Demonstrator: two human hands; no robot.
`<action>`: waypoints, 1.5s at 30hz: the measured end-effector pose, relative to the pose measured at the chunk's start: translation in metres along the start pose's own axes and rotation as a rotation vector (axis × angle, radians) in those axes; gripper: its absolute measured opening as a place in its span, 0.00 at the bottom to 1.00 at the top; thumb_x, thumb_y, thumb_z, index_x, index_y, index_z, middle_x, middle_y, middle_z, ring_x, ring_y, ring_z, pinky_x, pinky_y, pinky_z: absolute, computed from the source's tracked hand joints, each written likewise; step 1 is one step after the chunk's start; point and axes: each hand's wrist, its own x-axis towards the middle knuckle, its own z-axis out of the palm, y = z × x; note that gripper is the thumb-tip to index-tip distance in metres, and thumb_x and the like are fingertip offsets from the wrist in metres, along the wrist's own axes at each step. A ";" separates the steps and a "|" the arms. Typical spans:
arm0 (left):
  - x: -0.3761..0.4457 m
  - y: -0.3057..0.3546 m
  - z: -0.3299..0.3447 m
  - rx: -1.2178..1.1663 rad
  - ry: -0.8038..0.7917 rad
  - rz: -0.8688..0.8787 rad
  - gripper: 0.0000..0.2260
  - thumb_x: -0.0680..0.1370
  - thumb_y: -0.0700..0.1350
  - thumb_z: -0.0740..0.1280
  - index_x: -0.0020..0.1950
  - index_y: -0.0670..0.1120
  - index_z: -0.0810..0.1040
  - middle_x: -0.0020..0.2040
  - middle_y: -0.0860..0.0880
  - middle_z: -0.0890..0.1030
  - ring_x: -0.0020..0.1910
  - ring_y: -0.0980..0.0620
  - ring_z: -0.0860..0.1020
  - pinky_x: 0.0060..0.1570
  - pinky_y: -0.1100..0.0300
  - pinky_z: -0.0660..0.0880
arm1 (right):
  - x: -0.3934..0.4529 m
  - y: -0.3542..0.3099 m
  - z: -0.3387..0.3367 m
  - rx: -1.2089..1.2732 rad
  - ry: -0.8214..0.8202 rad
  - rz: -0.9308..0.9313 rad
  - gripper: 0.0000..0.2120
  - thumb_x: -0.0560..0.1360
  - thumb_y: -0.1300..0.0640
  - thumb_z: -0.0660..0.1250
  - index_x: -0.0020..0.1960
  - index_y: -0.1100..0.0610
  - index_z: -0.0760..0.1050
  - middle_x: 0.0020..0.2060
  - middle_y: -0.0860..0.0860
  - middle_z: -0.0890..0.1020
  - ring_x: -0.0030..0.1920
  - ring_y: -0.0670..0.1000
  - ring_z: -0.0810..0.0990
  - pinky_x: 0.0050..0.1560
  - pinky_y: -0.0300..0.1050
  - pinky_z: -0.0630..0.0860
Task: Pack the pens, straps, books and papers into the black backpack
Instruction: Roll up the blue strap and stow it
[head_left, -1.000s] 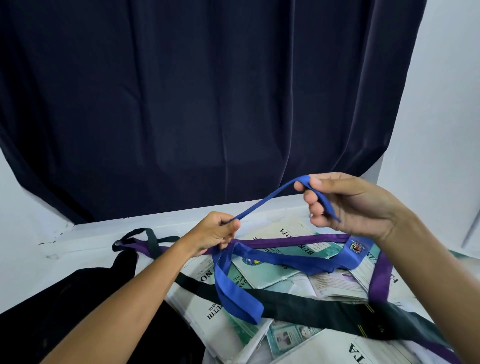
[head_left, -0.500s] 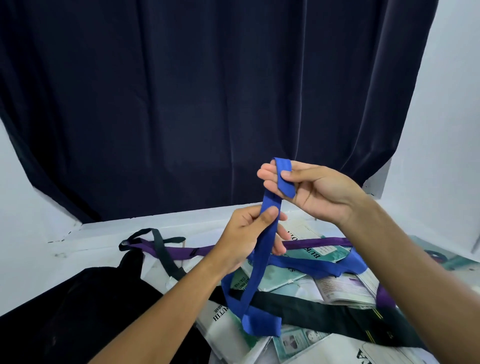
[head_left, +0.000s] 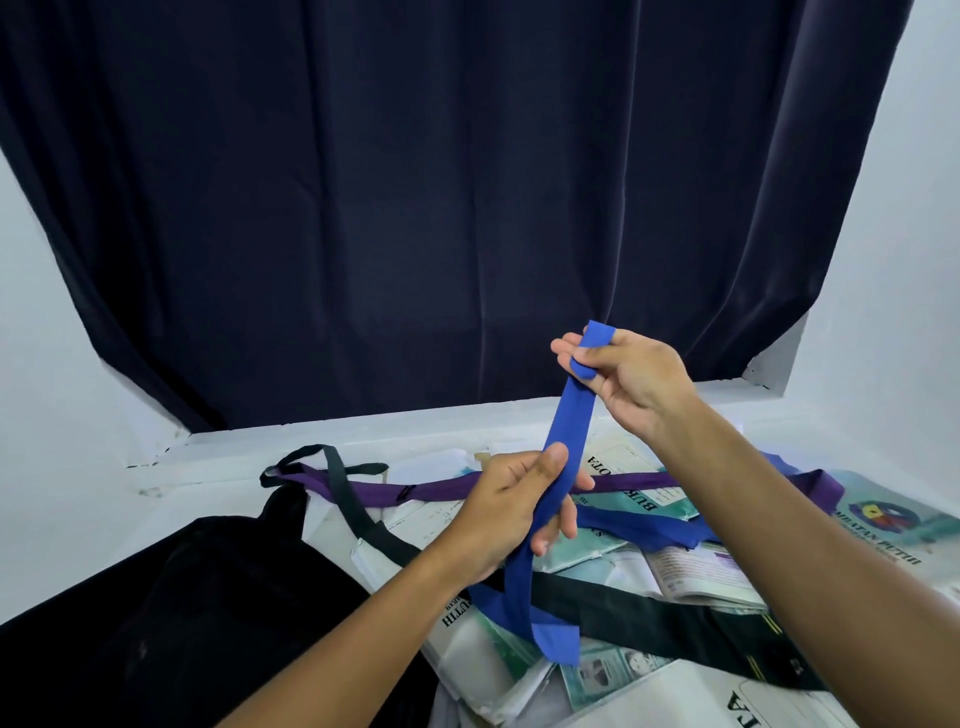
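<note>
Item: blue strap (head_left: 563, 447). Flat woven band, held taut above the pile, right of the backpack (head_left: 208, 613). Upper end folded over the fingers of the right hand (head_left: 631, 376) and pinched there under the thumb. Lower down, the left hand (head_left: 519, 512) grips the band, thumb pressed on its face, fingers curled behind. Below the left hand the slack drops in a loose fold onto the papers (head_left: 691, 566), then trails off rightward under the right forearm.

Handling, judged: light, limp, no stiffness of its own; keeps shape only under tension. It looks smooth enough to slide through a loose pinch. Not fragile. Best taken at an end and wound or folded into a compact bundle, since a loose length would snag on the other straps. The trailing part lies across the purple strap (head_left: 426, 488) and near the black strap (head_left: 613, 605); a tangle is possible when the slack is drawn up.

Backpack: black, soft, slumped on the counter (head_left: 171, 478) at lower left; whether its opening is unzipped cannot be told.

Others, right of the backpack: purple strap stretched across the pile's far side; black strap across its near side; printed books and papers heaped beneath. No pens visible.
</note>
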 end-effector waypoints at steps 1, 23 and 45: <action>-0.001 -0.001 0.001 -0.004 0.002 -0.015 0.23 0.79 0.57 0.57 0.48 0.39 0.80 0.28 0.45 0.78 0.19 0.55 0.65 0.24 0.62 0.66 | 0.002 0.002 -0.001 -0.016 0.016 -0.012 0.09 0.74 0.78 0.61 0.50 0.70 0.74 0.53 0.64 0.80 0.48 0.59 0.85 0.48 0.46 0.83; -0.015 0.028 -0.009 -0.079 0.088 -0.211 0.35 0.75 0.67 0.51 0.34 0.36 0.79 0.21 0.42 0.73 0.24 0.45 0.72 0.33 0.58 0.71 | 0.011 0.022 -0.046 -0.676 -0.346 -0.181 0.15 0.73 0.80 0.62 0.48 0.64 0.80 0.43 0.56 0.86 0.47 0.53 0.86 0.52 0.46 0.82; 0.030 0.023 -0.082 0.126 -0.213 -0.161 0.20 0.64 0.55 0.80 0.34 0.42 0.77 0.26 0.44 0.73 0.19 0.53 0.66 0.22 0.66 0.64 | -0.011 -0.004 -0.055 -0.106 -0.873 0.276 0.10 0.67 0.52 0.77 0.38 0.58 0.82 0.28 0.51 0.80 0.21 0.41 0.73 0.26 0.37 0.74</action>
